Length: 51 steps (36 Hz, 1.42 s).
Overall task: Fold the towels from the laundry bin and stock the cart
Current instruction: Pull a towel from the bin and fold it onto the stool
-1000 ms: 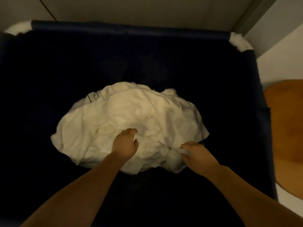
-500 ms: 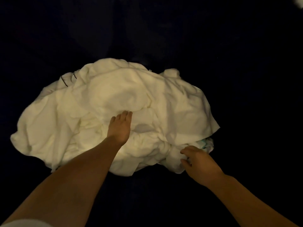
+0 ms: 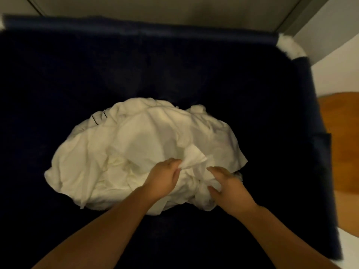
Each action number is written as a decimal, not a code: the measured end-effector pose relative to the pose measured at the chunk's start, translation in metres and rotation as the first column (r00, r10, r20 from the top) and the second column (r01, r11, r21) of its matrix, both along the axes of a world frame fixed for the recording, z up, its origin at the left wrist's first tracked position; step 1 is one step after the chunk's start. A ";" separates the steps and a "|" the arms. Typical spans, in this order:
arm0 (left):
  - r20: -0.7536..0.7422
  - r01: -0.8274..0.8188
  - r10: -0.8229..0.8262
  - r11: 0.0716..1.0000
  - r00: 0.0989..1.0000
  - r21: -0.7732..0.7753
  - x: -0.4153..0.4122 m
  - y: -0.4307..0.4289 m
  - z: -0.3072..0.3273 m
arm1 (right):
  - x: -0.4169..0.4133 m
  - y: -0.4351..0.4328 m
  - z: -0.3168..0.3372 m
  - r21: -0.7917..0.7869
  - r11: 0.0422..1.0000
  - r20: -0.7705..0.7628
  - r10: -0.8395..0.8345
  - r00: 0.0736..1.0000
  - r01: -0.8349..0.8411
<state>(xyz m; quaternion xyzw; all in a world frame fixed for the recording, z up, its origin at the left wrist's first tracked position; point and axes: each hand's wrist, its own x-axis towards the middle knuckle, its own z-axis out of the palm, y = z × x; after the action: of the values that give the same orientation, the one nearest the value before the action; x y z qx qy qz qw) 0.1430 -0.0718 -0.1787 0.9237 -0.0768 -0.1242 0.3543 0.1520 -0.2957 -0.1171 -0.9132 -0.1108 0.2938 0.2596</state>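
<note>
Towels [image 3: 147,144] lie heaped in the middle of the laundry bin [image 3: 136,28], long axis left to right. Your left hand [image 3: 165,177] pinches a raised corner. Your right hand [image 3: 229,189] grips bunched cloth just to its right.

head view, steeply down, close
</note>
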 end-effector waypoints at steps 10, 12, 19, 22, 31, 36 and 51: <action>0.138 0.032 -0.016 0.993 0.990 -0.111 -0.025 -0.037 0.108 | 0.007 -0.002 0.068 0.066 0.985 0.345 0.127 0.930 -0.159; 0.138 0.009 0.005 0.995 0.990 -0.101 -0.029 -0.042 0.124 | 0.009 -0.008 0.077 0.051 0.977 0.436 0.164 0.885 -0.206; 0.132 -0.199 0.197 0.980 0.971 0.000 -0.048 -0.065 0.168 | 0.014 -0.037 0.141 0.048 0.932 0.606 0.258 0.752 -0.359; 0.156 -0.344 0.339 0.939 0.928 0.000 -0.053 -0.072 0.176 | 0.016 -0.054 0.165 0.155 0.923 0.620 0.186 0.762 -0.352; 0.136 -0.654 0.646 0.756 0.751 0.025 -0.036 -0.074 0.218 | 0.054 -0.104 0.252 0.282 0.918 0.725 -0.013 0.689 -0.280; 0.225 -0.689 0.664 0.723 0.713 0.047 -0.026 -0.052 0.241 | 0.075 -0.133 0.286 0.285 0.951 0.715 -0.128 0.688 -0.119; 0.211 -0.660 0.708 0.706 0.675 -0.258 0.024 -0.010 0.340 | 0.084 -0.086 0.328 0.619 0.748 0.435 -0.581 0.688 0.240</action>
<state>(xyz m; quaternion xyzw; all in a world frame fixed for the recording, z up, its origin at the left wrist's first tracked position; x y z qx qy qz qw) 0.1673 -0.0817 0.1613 0.8606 0.2137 0.1632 0.4325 0.2357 -0.3815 0.2112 -0.8526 -0.0455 -0.1228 0.5059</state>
